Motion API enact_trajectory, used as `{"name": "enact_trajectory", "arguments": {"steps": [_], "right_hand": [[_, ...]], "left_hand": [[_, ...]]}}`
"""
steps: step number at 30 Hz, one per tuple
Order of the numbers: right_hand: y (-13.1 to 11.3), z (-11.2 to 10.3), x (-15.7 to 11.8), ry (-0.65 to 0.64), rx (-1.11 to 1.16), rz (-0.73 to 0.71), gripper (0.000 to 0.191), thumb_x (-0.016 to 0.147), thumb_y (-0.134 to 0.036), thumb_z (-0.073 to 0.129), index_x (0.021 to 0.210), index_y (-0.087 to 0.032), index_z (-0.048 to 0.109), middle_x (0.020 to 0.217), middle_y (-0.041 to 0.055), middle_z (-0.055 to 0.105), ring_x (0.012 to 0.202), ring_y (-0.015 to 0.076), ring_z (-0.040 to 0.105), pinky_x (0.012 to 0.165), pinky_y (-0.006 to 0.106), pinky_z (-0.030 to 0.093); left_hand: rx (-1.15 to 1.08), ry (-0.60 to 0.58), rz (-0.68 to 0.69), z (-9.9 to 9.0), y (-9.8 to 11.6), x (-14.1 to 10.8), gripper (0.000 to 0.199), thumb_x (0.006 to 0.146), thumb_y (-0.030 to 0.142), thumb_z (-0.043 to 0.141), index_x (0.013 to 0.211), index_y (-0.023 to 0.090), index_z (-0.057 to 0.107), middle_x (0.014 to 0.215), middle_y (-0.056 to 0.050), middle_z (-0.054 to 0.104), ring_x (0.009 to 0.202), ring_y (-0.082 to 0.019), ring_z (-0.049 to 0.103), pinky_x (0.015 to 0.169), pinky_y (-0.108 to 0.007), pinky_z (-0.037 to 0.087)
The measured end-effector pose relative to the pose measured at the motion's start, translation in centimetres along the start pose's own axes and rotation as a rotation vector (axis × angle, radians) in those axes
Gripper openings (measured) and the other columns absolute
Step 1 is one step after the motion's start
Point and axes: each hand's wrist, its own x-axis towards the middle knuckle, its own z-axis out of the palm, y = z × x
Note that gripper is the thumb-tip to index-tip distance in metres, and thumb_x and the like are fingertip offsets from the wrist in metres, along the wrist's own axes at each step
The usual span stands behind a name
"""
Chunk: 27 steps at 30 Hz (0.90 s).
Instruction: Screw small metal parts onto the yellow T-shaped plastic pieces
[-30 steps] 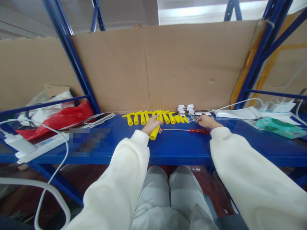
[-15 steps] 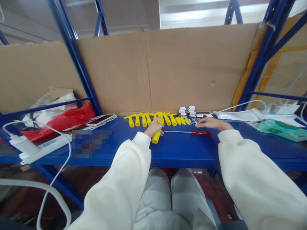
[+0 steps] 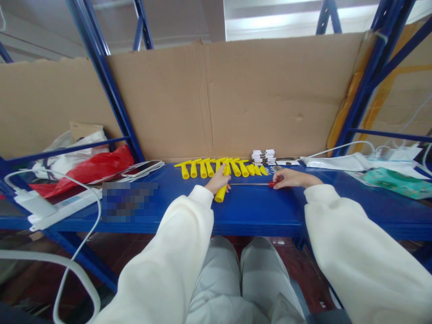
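Note:
My left hand [image 3: 218, 180] is closed around a yellow plastic handle [image 3: 221, 194], whose round end points toward me. Under the curled fingers of my right hand [image 3: 286, 178] lies a screwdriver [image 3: 251, 184]. Its long metal shaft points left toward my left hand, and most of the red grip is covered by the right hand, whose thumb and fingers close on the front of it. Behind the hands, a row of T-shaped yellow handles [image 3: 194, 168] lies on the blue shelf [image 3: 256, 211]. Smaller yellow pieces [image 3: 257, 170] lie at the row's right end, beside small metal parts [image 3: 272, 169].
White stacked pieces [image 3: 263, 157] stand at the back, against the cardboard wall [image 3: 270, 99]. A phone [image 3: 141, 168] with a cable, a red bag [image 3: 101, 168] and a power strip [image 3: 67, 209] are on the left. A green packet [image 3: 398, 182] lies at the right.
My right hand has come down from the small metal parts onto the screwdriver's red grip. My left hand keeps its hold on the yellow handle, almost in place.

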Motion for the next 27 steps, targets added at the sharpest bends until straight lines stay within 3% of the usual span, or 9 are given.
{"name": "enact_trajectory", "arguments": {"steps": [6, 9, 12, 18, 27], "right_hand": [[0.6, 0.1, 0.1, 0.121, 0.157, 0.038, 0.020, 0.058, -0.029, 0.065, 0.070, -0.022, 0.051, 0.058, -0.0040, 0.057, 0.055, 0.0140, 0.055, 0.053, 0.026, 0.045], [1.3, -0.2, 0.3, 0.245, 0.202, -0.010, 0.024, 0.059, -0.035, 0.067, 0.072, -0.021, 0.054, 0.063, -0.0016, 0.061, 0.056, 0.0143, 0.055, 0.052, 0.025, 0.045], [1.7, -0.2, 0.8, 0.342, 0.206, -0.133, 0.030, 0.059, -0.046, 0.070, 0.069, -0.019, 0.060, 0.068, 0.0029, 0.066, 0.064, 0.0183, 0.060, 0.060, 0.030, 0.048], [1.6, 0.5, 1.5, 0.340, 0.177, -0.227, 0.042, 0.059, -0.061, 0.070, 0.066, -0.019, 0.064, 0.070, 0.0054, 0.069, 0.069, 0.0228, 0.063, 0.069, 0.035, 0.051], [1.7, 0.8, 1.6, 0.326, 0.115, -0.237, 0.041, 0.063, -0.059, 0.067, 0.069, -0.019, 0.065, 0.072, 0.0060, 0.070, 0.071, 0.0227, 0.063, 0.070, 0.035, 0.051]], "left_hand": [[0.010, -0.010, 0.001, -0.2, -0.2, 0.3, 0.086, 0.082, 0.008, 0.046, 0.158, 0.026, 0.010, 0.091, -0.004, 0.063, 0.042, -0.006, 0.049, 0.038, -0.016, 0.040], [0.021, -0.023, 0.004, -0.2, -0.2, 0.4, 0.087, 0.081, 0.007, 0.046, 0.158, 0.026, 0.008, 0.085, -0.002, 0.061, 0.043, -0.006, 0.049, 0.039, -0.016, 0.041], [0.044, -0.041, 0.011, -0.1, -0.2, 0.3, 0.087, 0.083, 0.006, 0.043, 0.158, 0.028, 0.005, 0.083, 0.000, 0.058, 0.042, -0.005, 0.048, 0.039, -0.016, 0.041], [0.058, -0.059, 0.017, -0.1, -0.2, 0.2, 0.085, 0.085, 0.004, 0.040, 0.158, 0.029, 0.003, 0.087, -0.001, 0.058, 0.042, -0.005, 0.048, 0.038, -0.017, 0.040], [0.063, -0.074, 0.003, -0.1, -0.1, 0.2, 0.083, 0.085, 0.005, 0.040, 0.157, 0.028, 0.006, 0.100, -0.007, 0.063, 0.041, -0.005, 0.049, 0.036, -0.018, 0.041]]}}
